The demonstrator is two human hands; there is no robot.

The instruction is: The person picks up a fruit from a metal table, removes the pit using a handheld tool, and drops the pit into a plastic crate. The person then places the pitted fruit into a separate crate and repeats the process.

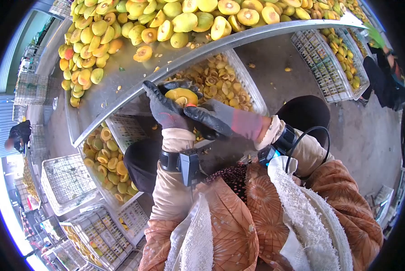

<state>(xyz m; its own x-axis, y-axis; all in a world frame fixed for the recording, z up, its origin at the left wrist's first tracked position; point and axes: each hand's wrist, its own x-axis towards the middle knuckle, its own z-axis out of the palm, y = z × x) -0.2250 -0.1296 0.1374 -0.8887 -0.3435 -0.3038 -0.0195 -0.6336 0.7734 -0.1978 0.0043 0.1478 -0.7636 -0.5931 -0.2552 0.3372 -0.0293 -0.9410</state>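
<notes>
A halved yellow fruit [181,96] rests in my gloved left hand [167,105], cut side up, over the gap between the metal table and my lap. The left fingers curl around it. My right hand [217,118], in a grey and black glove, is closed beside the fruit, with a small red-orange thing [190,105] at its fingertips; the rest of what it grips is hidden. Beneath the hands a white crate [245,74] holds thin fruit scraps and peel.
Yellow and green fruits [184,21] lie heaped on the metal table [134,83]. A crate of fruit halves [110,162] stands left of my knee, near an upright white crate [69,180]. More fruit crates [322,67] and a person [385,74] are right. Another person [19,135] is far left.
</notes>
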